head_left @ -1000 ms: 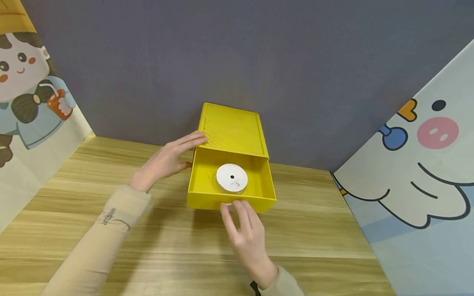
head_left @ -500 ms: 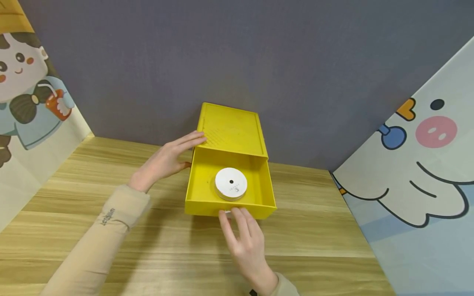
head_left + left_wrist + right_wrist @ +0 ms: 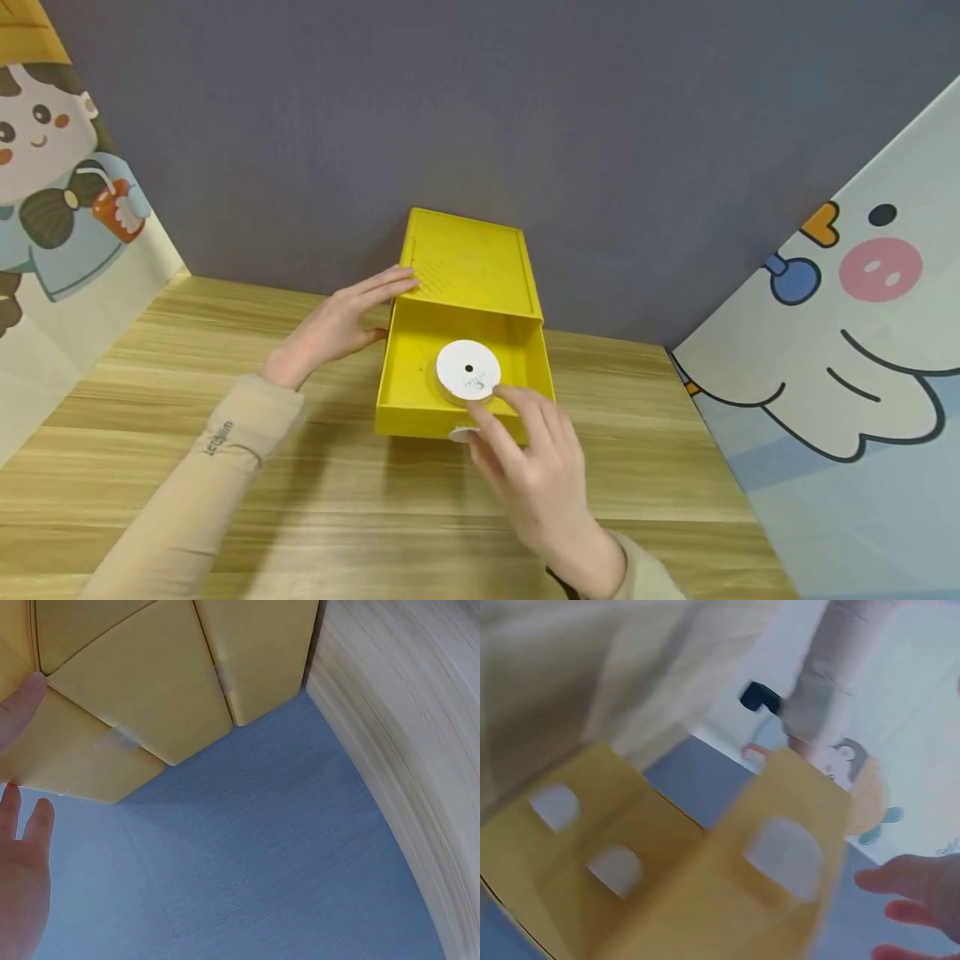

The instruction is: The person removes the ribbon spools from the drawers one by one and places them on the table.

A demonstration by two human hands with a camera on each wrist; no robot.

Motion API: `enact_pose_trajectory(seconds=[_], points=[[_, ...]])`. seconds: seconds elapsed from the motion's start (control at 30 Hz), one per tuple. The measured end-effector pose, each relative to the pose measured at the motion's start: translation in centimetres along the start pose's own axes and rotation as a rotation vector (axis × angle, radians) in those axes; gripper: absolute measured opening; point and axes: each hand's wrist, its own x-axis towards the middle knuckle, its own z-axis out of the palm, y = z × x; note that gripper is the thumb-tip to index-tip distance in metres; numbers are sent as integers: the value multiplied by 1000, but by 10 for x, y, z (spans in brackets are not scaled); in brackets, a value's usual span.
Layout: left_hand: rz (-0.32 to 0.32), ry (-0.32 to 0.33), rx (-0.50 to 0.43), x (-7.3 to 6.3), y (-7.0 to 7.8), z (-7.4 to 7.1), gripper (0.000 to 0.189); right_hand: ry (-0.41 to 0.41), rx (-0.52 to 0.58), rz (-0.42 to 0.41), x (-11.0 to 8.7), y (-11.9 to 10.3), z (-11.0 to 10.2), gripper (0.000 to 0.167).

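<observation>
A yellow drawer box (image 3: 471, 258) stands against the grey wall with its top drawer (image 3: 412, 423) pulled out. In the drawer lies a flat white round spool (image 3: 468, 367) with a small dark centre hole. My left hand (image 3: 330, 333) rests straight fingers on the box's top left edge, thumb against its side. My right hand (image 3: 536, 475) hovers at the drawer's front right, fingers apart and loosely bent, tips close to the spool; contact cannot be told. A white half-round tab (image 3: 462, 434) shows on the drawer front beside that hand. In the right wrist view the right hand (image 3: 922, 900) holds nothing.
Wood-grain table (image 3: 645, 475) lies under the box. Cartoon-printed panels stand left (image 3: 67, 192) and right (image 3: 877, 333), with the grey wall (image 3: 337, 150) behind. The blurred right wrist view shows more drawer fronts (image 3: 525, 855) with white tabs; clear tape (image 3: 120, 739) crosses the box side.
The drawer and spool came forward toward me, then stopped. My right hand let go of the front tab and moved up and right, near the spool. My left hand stayed.
</observation>
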Motion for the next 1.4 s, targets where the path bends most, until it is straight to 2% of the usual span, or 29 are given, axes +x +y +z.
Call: enact_pose_trajectory(seconds=[0.17,0.27,0.37,0.57,0.73,0.9,1.13,1.27,1.4], points=[[11,10,-10,-1,-1,0,80,-162,69,25,30,16,-19,39],[13,13,-17,0,-1,1,81,-247,93,22,50,25,-24,42],[8,9,-22,1,-2,1,81,-375,119,43,70,32,-25,43],[-30,-14,-25,0,-3,0,81,-721,207,220,109,44,-15,41],[-34,-26,-39,0,-4,0,81,-933,277,322,131,51,1,40],[-27,-20,-39,1,-1,1,80,-1146,280,359,135,53,28,43],[-9,-11,-28,0,-1,4,79,-1377,230,352,126,52,62,56],[8,-1,-15,0,0,3,78,-1505,260,326,122,54,74,68],[9,5,-6,0,0,2,78,-1591,251,320,118,53,79,73]])
